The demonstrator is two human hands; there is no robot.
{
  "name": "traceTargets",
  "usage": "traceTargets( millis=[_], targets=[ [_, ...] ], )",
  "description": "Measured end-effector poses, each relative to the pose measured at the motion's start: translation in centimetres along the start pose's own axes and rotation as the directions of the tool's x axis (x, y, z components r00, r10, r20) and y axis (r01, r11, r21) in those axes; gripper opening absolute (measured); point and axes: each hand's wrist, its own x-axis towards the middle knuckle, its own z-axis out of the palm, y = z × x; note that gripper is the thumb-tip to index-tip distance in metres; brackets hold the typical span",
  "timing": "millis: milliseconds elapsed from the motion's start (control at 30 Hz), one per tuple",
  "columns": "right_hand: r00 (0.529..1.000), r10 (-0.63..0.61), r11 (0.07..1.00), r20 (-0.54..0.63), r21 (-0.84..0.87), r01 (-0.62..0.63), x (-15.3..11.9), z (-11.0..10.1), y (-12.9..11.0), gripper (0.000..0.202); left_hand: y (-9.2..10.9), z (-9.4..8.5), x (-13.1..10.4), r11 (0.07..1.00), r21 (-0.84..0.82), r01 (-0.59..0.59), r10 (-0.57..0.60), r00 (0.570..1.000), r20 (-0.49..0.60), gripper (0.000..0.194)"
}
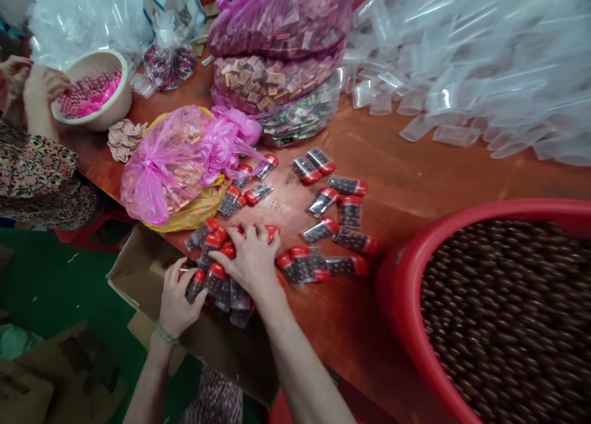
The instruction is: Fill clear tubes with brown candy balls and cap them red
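Small clear plastic containers (215,279) with red caps and dark round pieces inside lie heaped at the table's near edge. At the left of this heap is my left hand (181,304), fingers curved and apart against the containers at the edge, with a beaded bracelet on its wrist. My right hand (252,261) rests palm down on top of the heap, fingers spread. Part of the heap is hidden under it. An open cardboard box (148,264) sits below the edge, beneath my hands. More red-capped containers (351,212) lie scattered to the right.
A red tub (401,288) of dark, glossy oval pieces stands at right. Clear plastic cups (434,104) are piled at back right. Pink bags (277,42) of wrapped pieces and a tied pink bag (170,165) lie ahead. Another person's hands (44,85) are at a white bowl (108,107).
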Motion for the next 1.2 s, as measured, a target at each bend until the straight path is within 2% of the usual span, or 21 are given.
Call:
traceTargets(
  millis=[100,200,267,333,367,433,533,633,700,767,833,967,1067,1133,1200],
  targets=[
    [0.996,-0.071,0.996,0.050,0.062,0.068,-3.3,0.8,-1.9,0.066,-2.1,-1.4,-1.6,0.999,0.013,-0.045,0.043,0.993,0.112,0.045],
    [0.984,-0.171,0.965,0.047,0.210,0.158,-4.9,0.2,-1.4,0.060,-2.5,-3.3,-0.5,0.995,0.039,-0.088,0.084,0.992,0.091,0.028],
    [0.985,-0.145,0.953,-0.095,0.255,0.164,-4.4,-0.8,1.0,0.052,-1.0,-4.2,1.9,0.993,0.040,-0.111,0.110,0.993,0.037,0.017],
    [0.954,-0.001,0.980,-0.300,0.190,0.061,-2.8,-2.0,4.7,0.047,1.7,-4.3,5.5,0.986,0.032,-0.163,0.162,0.987,0.019,0.017],
    [0.920,0.083,0.992,-0.383,0.122,-0.039,-1.9,-2.4,6.8,0.050,3.4,-4.0,7.5,0.980,0.038,-0.196,0.195,0.980,0.029,0.026],
    [0.851,0.269,0.960,-0.452,0.051,-0.276,-0.2,-2.8,10.9,0.059,6.7,-2.7,11.7,0.964,0.063,-0.258,0.257,0.966,0.021,0.036],
    [0.786,0.487,0.866,-0.381,0.094,-0.491,0.8,-2.4,14.4,0.076,10.2,0.3,17.4,0.924,0.129,-0.360,0.361,0.932,0.009,0.043],
    [0.775,0.531,0.839,-0.344,0.087,-0.536,0.2,-1.1,13.8,0.080,11.3,3.1,20.9,0.905,0.187,-0.381,0.365,0.924,0.114,0.059],
    [0.781,0.500,0.852,-0.374,0.050,-0.522,-0.6,-0.3,11.9,0.075,11.1,4.2,21.8,0.917,0.216,-0.337,0.308,0.938,0.157,0.054],
    [0.793,0.457,0.872,-0.403,0.025,-0.489,-1.2,0.6,9.7,0.070,10.6,4.5,21.4,0.923,0.221,-0.315,0.283,0.945,0.165,0.048],
    [0.810,0.400,0.899,-0.429,0.013,-0.438,-1.9,1.7,7.6,0.064,9.9,4.2,20.1,0.920,0.210,-0.330,0.296,0.938,0.181,0.047],
    [0.867,0.251,0.959,-0.431,-0.009,-0.282,-4.0,4.4,3.6,0.055,7.6,2.6,15.8,0.910,0.186,-0.371,0.325,0.916,0.237,0.045],
    [0.917,0.130,0.991,-0.378,0.011,-0.136,-6.6,6.4,0.5,0.052,5.1,1.4,11.8,0.908,0.175,-0.380,0.332,0.910,0.249,0.044],
    [0.937,0.042,0.998,-0.347,0.063,-0.021,-8.4,6.8,-1.1,0.050,3.5,0.8,9.4,0.912,0.158,-0.379,0.338,0.912,0.233,0.045],
    [0.938,-0.049,0.985,-0.343,0.140,0.102,-9.3,6.0,-1.7,0.043,2.3,0.2,7.5,0.918,0.119,-0.379,0.353,0.916,0.193,0.044]
  ],
)
